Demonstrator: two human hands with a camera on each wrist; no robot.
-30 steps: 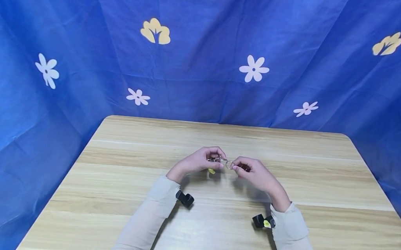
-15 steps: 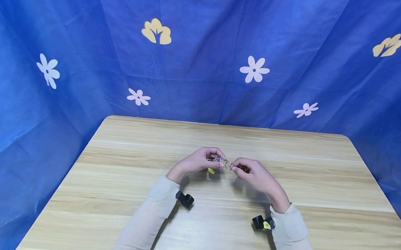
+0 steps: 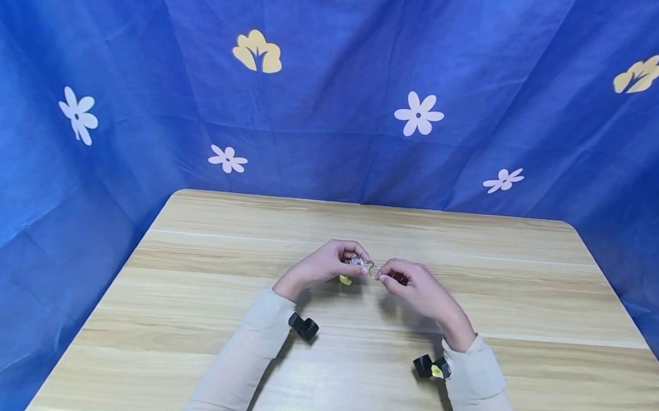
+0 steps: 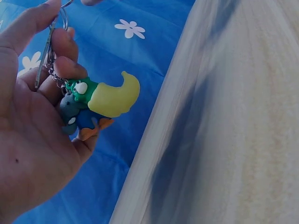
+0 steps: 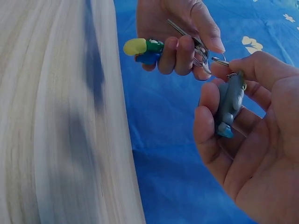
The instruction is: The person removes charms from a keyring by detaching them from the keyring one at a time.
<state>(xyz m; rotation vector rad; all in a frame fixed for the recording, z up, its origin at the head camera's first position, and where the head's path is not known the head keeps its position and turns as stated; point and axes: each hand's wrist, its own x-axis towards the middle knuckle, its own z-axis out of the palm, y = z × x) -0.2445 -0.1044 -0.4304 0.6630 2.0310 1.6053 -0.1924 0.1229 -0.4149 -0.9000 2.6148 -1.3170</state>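
Above the middle of the table my left hand [image 3: 325, 263] pinches a bunch of metal rings and keys between thumb and fingers. In the left wrist view a flat key [image 4: 44, 58] lies across the fingers. From the bunch's chain dangle a yellow-and-green figure charm [image 4: 114, 98] and a blue-grey figure charm [image 4: 70, 109] with orange feet. My right hand [image 3: 418, 287] pinches a key ring [image 3: 374, 271] that reaches across to the left fingertips. A grey figure charm [image 5: 229, 102] hangs from it inside the right hand's curled fingers. How the rings link is too small to tell.
The hands are over a light wood-grain table [image 3: 351, 375]. Behind it and at both sides hangs a blue cloth [image 3: 322, 147] with white flowers and yellow trees. A small black wrist camera [image 3: 304, 327] sits at the left cuff, another camera [image 3: 424, 366] at the right.
The right hand and the key ring have shifted very slightly left. More of a shiny round metal piece shows inside the left hand. Both hands keep their grip.
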